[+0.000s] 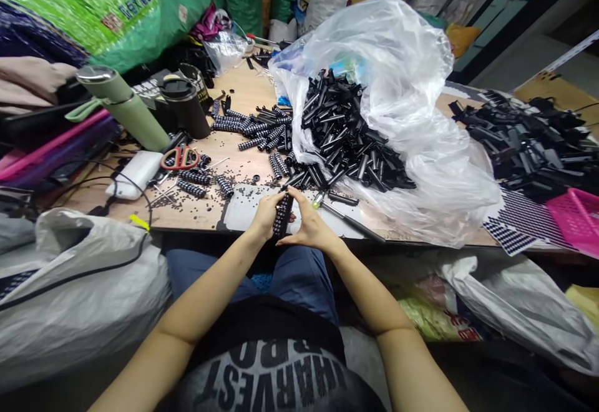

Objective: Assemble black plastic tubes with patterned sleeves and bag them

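At the table's near edge, my left hand and my right hand hold a narrow black piece with rows of small white-marked squares. It stands roughly upright between them, fingertips meeting at its top end. My right thumb lies along its lower end. Below my hands are my knees. Just beyond lies a pale board on the table. To the right of my right hand rests a tool with a long dark handle. Similar patterned black pieces lie in a heap farther back.
A clear plastic bag spills black plastic parts across the middle. More parts pile up at right, near a pink basket. At left are scissors, a green bottle, a dark tumbler and a white box.
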Demonstrator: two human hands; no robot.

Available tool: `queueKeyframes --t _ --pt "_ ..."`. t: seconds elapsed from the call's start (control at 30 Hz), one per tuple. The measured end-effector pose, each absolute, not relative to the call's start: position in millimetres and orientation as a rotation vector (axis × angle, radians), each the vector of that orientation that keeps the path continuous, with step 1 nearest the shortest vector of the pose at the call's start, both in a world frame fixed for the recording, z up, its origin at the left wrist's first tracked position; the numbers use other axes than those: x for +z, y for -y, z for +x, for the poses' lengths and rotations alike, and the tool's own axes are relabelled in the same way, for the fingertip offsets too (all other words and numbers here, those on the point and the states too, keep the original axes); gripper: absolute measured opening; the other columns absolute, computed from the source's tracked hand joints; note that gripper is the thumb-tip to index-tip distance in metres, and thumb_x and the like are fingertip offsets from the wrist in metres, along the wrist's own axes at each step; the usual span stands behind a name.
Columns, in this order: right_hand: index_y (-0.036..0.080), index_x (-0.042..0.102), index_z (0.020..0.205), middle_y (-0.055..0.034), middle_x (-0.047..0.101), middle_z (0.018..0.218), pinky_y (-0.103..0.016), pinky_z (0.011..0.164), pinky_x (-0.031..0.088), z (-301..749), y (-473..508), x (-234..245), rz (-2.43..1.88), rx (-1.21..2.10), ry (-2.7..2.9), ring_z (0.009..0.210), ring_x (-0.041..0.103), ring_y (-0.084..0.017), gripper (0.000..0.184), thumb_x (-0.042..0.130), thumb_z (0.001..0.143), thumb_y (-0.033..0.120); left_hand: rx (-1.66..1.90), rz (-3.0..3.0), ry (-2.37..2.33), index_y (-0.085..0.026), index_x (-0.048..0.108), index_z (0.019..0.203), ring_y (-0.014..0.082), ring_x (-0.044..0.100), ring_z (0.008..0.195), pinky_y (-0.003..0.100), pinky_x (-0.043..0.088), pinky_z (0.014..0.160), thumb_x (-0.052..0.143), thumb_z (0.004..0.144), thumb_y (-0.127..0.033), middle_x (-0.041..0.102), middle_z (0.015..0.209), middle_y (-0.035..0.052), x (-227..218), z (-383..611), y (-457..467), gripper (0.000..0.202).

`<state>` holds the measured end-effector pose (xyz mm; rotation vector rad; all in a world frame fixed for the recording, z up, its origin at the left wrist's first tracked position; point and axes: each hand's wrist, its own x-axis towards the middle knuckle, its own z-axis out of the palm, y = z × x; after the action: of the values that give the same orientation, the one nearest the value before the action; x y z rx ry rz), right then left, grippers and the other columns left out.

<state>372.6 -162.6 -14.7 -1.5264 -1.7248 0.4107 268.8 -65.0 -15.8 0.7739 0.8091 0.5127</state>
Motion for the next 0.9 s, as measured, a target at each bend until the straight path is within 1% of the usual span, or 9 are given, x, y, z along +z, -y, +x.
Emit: queueKeyframes --t 0.23,0.37,0.47,0.53,0.6,0.7,0.77,0.83,0.9 --pt "0.015 0.026 0.143 -0.0193 0.041 0.14 -0.047 0.113 0.035 375 165 -26 -1.574 0.382 1.627 0.134 0.039 -0.03 0.114 0.087 0.052 0.048 0.361 0.737 -0.855 -0.011 0.057 0.077 0.0166 0.056 0.039 0.025 0.047 0.036 0.054 0.083 -0.031 0.054 0.05 0.0023 -4 274 68 0.021" --pt "0.015 0.025 0.143 -0.0188 0.039 0.141 -0.048 0.112 0.036 375 168 -24 -1.627 0.399 1.59 0.134 0.038 -0.03 0.11 0.085 0.055 0.042 0.334 0.725 -0.847 -0.008 0.06 0.081 0.0141 0.054 0.039 0.025 0.048 0.039 0.055 0.085 -0.031 0.053 0.052 0.0012 -2 280 67 0.024" --pt "0.016 0.023 0.144 -0.0183 0.038 0.142 -0.051 0.113 0.032 374 170 -27 -1.703 0.35 1.614 0.135 0.035 -0.032 0.109 0.083 0.055 0.034 0.353 0.803 -0.795 -0.007 0.064 0.091 0.0149 0.057 0.047 0.028 0.052 0.048 0.059 0.085 -0.036 0.057 0.062 0.0041 -12 281 67 0.03" --pt "0.016 0.021 0.145 -0.0186 0.038 0.142 -0.054 0.113 0.03 374 170 -35 -1.769 0.288 1.587 0.135 0.034 -0.034 0.11 0.081 0.054 0.032 0.444 1.02 -0.736 -0.01 0.066 0.102 0.0158 0.061 0.061 0.031 0.055 0.06 0.059 0.085 -0.038 0.062 0.078 0.0073 -25 280 70 0.034" --pt "0.013 0.022 0.145 -0.0201 0.039 0.141 -0.056 0.112 0.029 373 168 -48 -1.839 0.226 1.517 0.134 0.035 -0.036 0.107 0.079 0.056 0.032 0.571 1.422 -0.688 -0.014 0.065 0.114 0.0181 0.062 0.08 0.034 0.055 0.076 0.062 0.083 -0.034 0.061 0.096 0.0096 -39 279 77 0.037" --pt "0.01 0.025 0.144 -0.0222 0.041 0.139 -0.055 0.112 0.029 373 171 -64 -1.919 0.156 1.464 0.133 0.036 -0.035 0.088 0.068 0.07 0.028 0.655 2.054 -0.658 -0.013 0.056 0.129 0.0238 0.057 0.102 0.039 0.049 0.093 0.061 0.082 -0.022 0.055 0.11 0.014 -61 278 87 0.048" --pt "0.01 0.026 0.144 -0.0218 0.04 0.141 -0.052 0.112 0.03 378 182 -69 -1.944 0.143 1.521 0.135 0.034 -0.033 0.08 0.063 0.076 0.028 0.611 2.316 -0.619 -0.009 0.05 0.134 0.0258 0.055 0.105 0.042 0.047 0.094 0.052 0.086 -0.016 0.056 0.11 0.0168 -73 277 86 0.048" --pt "0.01 0.03 0.142 -0.0218 0.04 0.141 -0.053 0.109 0.031 392 202 -70 -2.063 0.087 1.504 0.134 0.034 -0.034 0.076 0.064 0.079 0.036 0.534 2.481 -0.496 -0.007 0.048 0.135 0.0254 0.057 0.102 0.041 0.048 0.092 0.043 0.09 -0.014 0.058 0.109 0.0181 -83 274 78 0.045" --pt "0.009 0.044 0.133 -0.0238 0.046 0.132 -0.055 0.102 0.035 413 226 -66 -2.335 -0.039 1.322 0.127 0.039 -0.037 0.063 0.061 0.083 0.044 0.483 2.575 -0.338 -0.008 0.049 0.133 0.0242 0.058 0.099 0.039 0.049 0.089 0.039 0.093 -0.016 0.059 0.109 0.0183 -89 268 65 0.042"
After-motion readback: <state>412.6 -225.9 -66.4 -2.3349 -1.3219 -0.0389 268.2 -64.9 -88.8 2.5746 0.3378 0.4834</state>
